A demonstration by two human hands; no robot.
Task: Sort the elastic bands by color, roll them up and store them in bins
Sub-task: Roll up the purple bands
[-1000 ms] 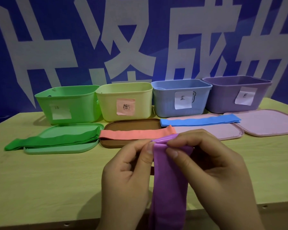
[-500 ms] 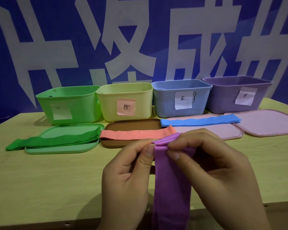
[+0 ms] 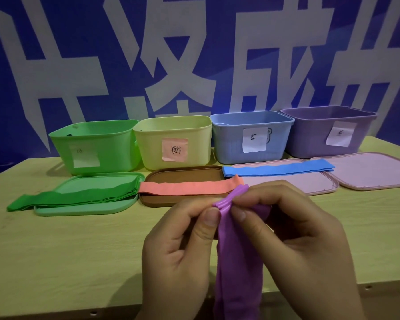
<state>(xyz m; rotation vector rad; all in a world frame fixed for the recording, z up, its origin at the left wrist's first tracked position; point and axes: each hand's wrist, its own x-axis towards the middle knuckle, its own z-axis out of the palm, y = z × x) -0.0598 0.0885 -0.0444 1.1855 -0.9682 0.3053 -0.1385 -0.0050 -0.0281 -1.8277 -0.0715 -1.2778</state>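
Observation:
A purple elastic band [image 3: 238, 262] hangs down over the table's front edge. Its folded top end is pinched between my left hand [image 3: 180, 252] and my right hand [image 3: 293, 245], thumbs and forefingers pressed on it. Green bands [image 3: 79, 195] lie across a green lid [image 3: 83, 204]. A pink band [image 3: 189, 188] lies on a brown lid [image 3: 183, 175]. A blue band [image 3: 277, 170] lies on a pale pink lid [image 3: 286, 184]. Behind stand four labelled bins: green [image 3: 95, 146], yellow [image 3: 173, 142], blue [image 3: 249, 137], purple [image 3: 328, 132].
A second pale pink lid [image 3: 374, 169] lies at the right of the wooden table [image 3: 56, 262]. A blue wall with large white characters closes off the back. The table's front edge runs just below my hands.
My fingers have worked the purple band's top end into a tighter, thicker fold, now tilted up to the right. Everything on the table stays where it was.

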